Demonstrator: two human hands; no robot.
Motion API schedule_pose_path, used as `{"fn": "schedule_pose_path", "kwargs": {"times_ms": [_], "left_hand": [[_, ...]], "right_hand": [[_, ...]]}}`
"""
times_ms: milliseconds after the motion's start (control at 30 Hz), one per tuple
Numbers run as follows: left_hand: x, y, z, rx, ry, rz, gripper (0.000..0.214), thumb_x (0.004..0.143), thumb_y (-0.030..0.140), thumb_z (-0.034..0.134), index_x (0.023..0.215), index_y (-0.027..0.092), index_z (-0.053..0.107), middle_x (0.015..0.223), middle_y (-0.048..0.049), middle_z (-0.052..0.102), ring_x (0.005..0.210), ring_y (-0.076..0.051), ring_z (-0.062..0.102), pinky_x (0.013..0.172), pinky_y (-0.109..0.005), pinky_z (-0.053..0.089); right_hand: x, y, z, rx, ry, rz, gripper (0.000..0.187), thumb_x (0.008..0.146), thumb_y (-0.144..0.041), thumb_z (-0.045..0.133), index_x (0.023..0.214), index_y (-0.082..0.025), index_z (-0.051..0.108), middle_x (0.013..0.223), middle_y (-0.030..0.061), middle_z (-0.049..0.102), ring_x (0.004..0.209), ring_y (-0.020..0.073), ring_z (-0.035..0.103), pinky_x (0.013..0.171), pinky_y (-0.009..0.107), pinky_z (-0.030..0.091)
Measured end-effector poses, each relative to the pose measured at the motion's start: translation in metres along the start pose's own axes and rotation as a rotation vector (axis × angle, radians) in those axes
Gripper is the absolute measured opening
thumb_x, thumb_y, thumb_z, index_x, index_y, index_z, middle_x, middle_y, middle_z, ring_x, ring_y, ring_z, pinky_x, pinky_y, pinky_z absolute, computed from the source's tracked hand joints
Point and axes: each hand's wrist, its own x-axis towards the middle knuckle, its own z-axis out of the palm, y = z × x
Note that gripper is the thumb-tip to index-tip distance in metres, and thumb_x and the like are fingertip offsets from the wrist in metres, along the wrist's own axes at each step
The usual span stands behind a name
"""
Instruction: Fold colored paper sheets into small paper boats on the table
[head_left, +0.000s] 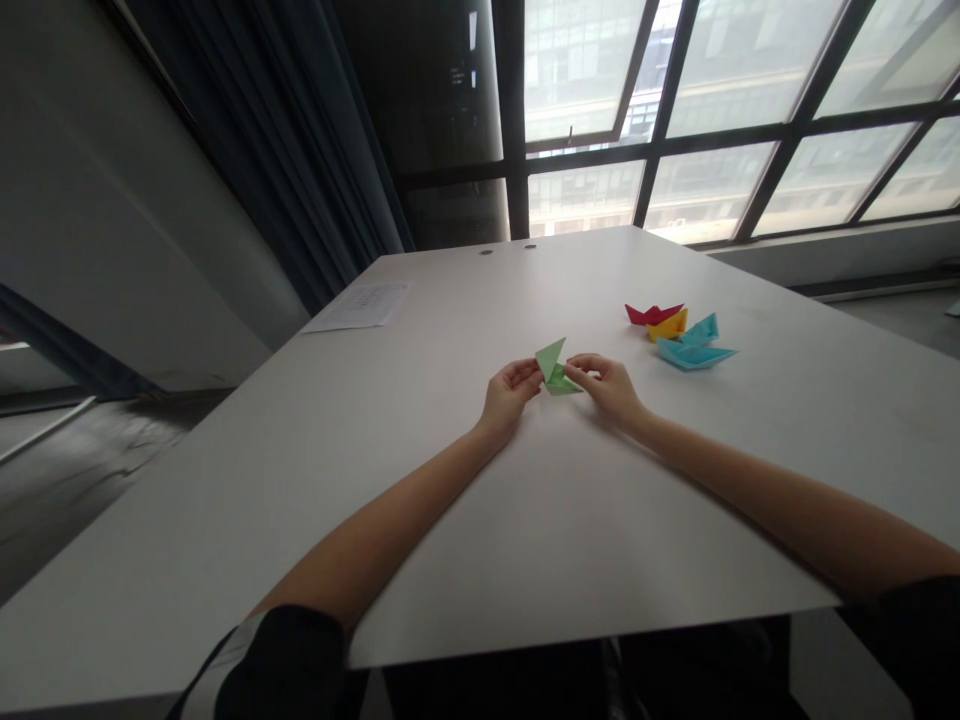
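Observation:
A folded piece of green paper point(553, 366) is held just above the white table point(465, 480), near its middle. My left hand point(510, 392) pinches its left side with the fingers closed. My right hand point(609, 385) pinches its right side, fingers curled around the fold. One triangular flap of the green paper sticks up between the two hands. Both forearms stretch out over the table toward it.
Right of my hands lie folded paper boats: a red one point(652, 314), a yellow one point(669, 326) and two blue ones point(694, 345). A printed white sheet point(362, 305) lies at the far left of the table. Dark curtains and large windows stand behind.

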Motion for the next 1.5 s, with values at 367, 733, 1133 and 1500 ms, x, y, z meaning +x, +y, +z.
{"fn": "schedule_pose_path", "kwargs": {"times_ms": [367,733,1133,1500], "left_hand": [[0.0,0.0,0.002,-0.098,0.0,-0.037,0.043,0.052,0.032,0.079,0.085,0.016,0.055,0.069,0.0018,0.064,0.064,-0.01,0.059,0.065,-0.024,0.045],[-0.001,-0.004,-0.002,0.122,-0.051,0.004,0.037,0.054,0.032,0.078,0.081,0.013,0.062,0.065,-0.0005,0.065,0.06,-0.012,0.06,0.06,-0.024,0.045],[-0.003,-0.004,-0.003,0.282,-0.127,-0.007,0.03,0.057,0.038,0.075,0.071,0.013,0.067,0.067,-0.0047,0.068,0.058,-0.014,0.06,0.058,-0.025,0.045],[-0.004,0.002,-0.002,0.282,-0.163,-0.023,0.031,0.056,0.037,0.076,0.067,0.011,0.063,0.063,-0.0019,0.065,0.057,-0.01,0.057,0.057,-0.022,0.042]], "right_hand": [[-0.004,-0.002,0.004,-0.006,-0.126,0.002,0.03,0.069,-0.048,0.063,0.072,-0.018,0.062,0.084,0.0056,0.065,0.075,0.0164,0.056,0.064,0.028,0.044],[-0.004,-0.013,0.005,0.224,-0.152,0.117,0.031,0.064,-0.044,0.069,0.08,-0.018,0.062,0.072,0.0021,0.064,0.063,0.0129,0.056,0.058,0.026,0.044],[-0.003,-0.01,0.008,0.402,-0.091,0.256,0.033,0.053,-0.034,0.077,0.078,-0.017,0.064,0.072,0.0016,0.066,0.064,0.015,0.06,0.065,0.031,0.049],[-0.004,-0.004,0.007,0.444,-0.144,0.219,0.02,0.057,-0.032,0.076,0.068,-0.017,0.067,0.069,0.0006,0.066,0.063,0.0132,0.057,0.065,0.028,0.047]]}}
